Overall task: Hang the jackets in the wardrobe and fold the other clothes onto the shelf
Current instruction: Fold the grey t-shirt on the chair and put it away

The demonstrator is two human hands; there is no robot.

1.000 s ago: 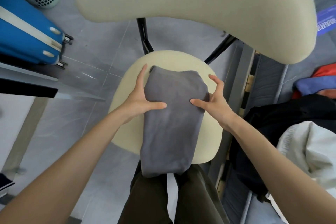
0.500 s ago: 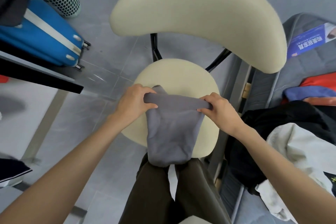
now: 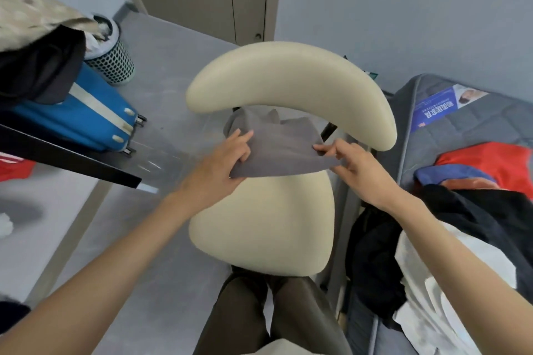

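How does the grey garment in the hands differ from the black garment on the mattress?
The grey garment is folded into a compact bundle; the black garment lies crumpled and spread out. The left hand and right hand each grip a side of the grey garment over the chair seat; no hand grips the black garment, which lies on the mattress. Both are soft cloth items.

Seat (image 3: 259,225) at centre, backrest (image 3: 288,75) on its far side. Cloth (image 3: 282,150) over the seat's far end, below the backrest, left hand (image 3: 222,170) at its left edge, right hand (image 3: 360,167) at its right edge. Suitcase (image 3: 83,115) and bin (image 3: 112,60) to the left; bed (image 3: 473,130) bearing clothes (image 3: 476,210) to the right.
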